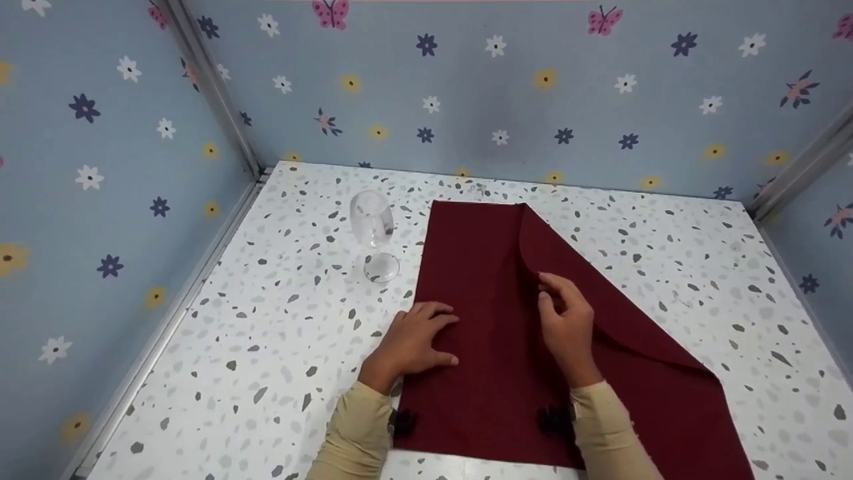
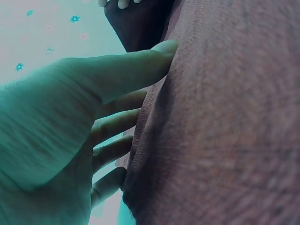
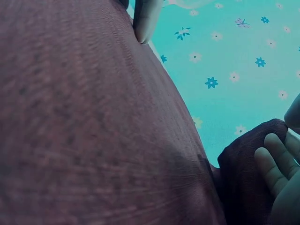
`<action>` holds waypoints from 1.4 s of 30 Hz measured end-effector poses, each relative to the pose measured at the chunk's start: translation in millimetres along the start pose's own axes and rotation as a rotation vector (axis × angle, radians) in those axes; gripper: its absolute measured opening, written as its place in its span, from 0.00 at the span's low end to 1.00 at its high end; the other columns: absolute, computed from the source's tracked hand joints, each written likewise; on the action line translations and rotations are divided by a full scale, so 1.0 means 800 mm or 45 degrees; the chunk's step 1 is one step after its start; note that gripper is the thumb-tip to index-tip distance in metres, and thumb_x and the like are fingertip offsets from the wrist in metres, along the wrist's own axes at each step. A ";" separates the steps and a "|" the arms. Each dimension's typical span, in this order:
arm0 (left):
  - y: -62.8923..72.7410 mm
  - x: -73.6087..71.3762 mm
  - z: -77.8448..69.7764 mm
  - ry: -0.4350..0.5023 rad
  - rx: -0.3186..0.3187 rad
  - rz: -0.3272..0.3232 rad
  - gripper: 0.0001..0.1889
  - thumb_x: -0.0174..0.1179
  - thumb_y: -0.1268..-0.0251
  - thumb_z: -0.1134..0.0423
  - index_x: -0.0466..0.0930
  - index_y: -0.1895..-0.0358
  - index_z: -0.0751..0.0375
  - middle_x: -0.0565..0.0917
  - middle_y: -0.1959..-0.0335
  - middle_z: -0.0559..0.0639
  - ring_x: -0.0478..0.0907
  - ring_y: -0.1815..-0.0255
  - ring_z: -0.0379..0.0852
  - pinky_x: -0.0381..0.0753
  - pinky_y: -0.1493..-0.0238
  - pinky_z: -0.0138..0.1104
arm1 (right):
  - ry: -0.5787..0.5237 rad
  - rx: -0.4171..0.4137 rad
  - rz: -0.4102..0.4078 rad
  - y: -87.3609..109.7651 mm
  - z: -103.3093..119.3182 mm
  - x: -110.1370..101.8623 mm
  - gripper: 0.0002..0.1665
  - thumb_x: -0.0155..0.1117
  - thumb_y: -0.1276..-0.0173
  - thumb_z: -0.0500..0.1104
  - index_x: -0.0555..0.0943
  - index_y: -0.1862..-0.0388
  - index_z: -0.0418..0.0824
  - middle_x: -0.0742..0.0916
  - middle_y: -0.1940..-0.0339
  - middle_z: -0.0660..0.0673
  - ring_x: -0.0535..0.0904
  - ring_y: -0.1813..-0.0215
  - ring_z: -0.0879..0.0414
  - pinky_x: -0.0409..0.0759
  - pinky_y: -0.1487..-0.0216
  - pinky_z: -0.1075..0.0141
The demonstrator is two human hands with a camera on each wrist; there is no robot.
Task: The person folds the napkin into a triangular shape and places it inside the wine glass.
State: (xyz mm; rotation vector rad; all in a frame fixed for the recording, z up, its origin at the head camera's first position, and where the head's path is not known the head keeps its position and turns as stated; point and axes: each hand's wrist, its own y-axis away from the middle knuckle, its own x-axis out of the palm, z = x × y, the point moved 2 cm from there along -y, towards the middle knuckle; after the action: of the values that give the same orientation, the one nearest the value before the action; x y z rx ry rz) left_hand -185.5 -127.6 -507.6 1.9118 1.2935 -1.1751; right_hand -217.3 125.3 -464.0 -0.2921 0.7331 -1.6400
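A maroon cloth (image 1: 470,267) lies on the speckled table, its right part lifted and folded over along a slanting edge. My left hand (image 1: 413,339) rests on the cloth's left side with the fingers spread. In the left wrist view, the left thumb (image 2: 140,68) touches the fabric and the other fingers reach along its edge. My right hand (image 1: 568,327) pinches the raised edge of the cloth between thumb and fingers, near the middle. Bunched fabric (image 3: 243,164) shows by the right fingers (image 3: 272,164) in the right wrist view.
A clear stemmed glass (image 1: 373,223) stands upright on the table (image 1: 280,313), left of the cloth's far end. Blue walls with a flower print (image 1: 466,87) enclose the table at the back and both sides. Dark wrist cameras (image 1: 554,419) sit under the sleeves, close over the cloth.
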 end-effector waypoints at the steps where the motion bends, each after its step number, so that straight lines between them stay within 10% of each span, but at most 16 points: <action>1: 0.000 0.004 -0.001 0.014 0.001 0.002 0.36 0.72 0.44 0.42 0.76 0.32 0.52 0.71 0.31 0.47 0.63 0.29 0.49 0.65 0.38 0.49 | 0.015 -0.027 0.006 0.002 -0.002 -0.002 0.18 0.57 0.38 0.17 0.83 0.50 0.23 0.85 0.52 0.28 0.81 0.54 0.36 0.78 0.55 0.72; 7: 0.010 0.018 -0.004 0.055 -0.013 -0.023 0.36 0.72 0.44 0.42 0.77 0.33 0.52 0.71 0.31 0.47 0.63 0.29 0.50 0.66 0.40 0.50 | 0.121 -0.230 0.084 0.017 -0.024 -0.002 0.19 0.59 0.40 0.17 0.84 0.52 0.26 0.86 0.52 0.34 0.82 0.52 0.41 0.75 0.48 0.72; 13: 0.004 0.014 -0.008 0.056 0.013 -0.036 0.35 0.72 0.43 0.43 0.77 0.33 0.53 0.72 0.32 0.47 0.63 0.29 0.50 0.66 0.40 0.49 | 0.138 -0.346 0.065 0.010 0.011 -0.002 0.19 0.59 0.45 0.14 0.84 0.56 0.24 0.85 0.57 0.29 0.82 0.54 0.36 0.76 0.45 0.70; 42: -0.012 0.001 0.005 0.081 0.039 -0.093 0.24 0.65 0.32 0.48 0.81 0.38 0.55 0.76 0.36 0.48 0.68 0.34 0.51 0.67 0.44 0.51 | 0.081 -0.197 0.246 0.045 0.037 0.013 0.20 0.59 0.38 0.17 0.83 0.48 0.26 0.84 0.52 0.29 0.82 0.51 0.39 0.79 0.48 0.66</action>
State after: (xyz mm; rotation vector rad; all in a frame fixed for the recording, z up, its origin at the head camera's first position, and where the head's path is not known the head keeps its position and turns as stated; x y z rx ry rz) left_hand -195.4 -126.8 -509.9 1.9528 1.3971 -1.1850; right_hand -174.0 104.9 -465.4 -0.2716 0.9109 -1.4182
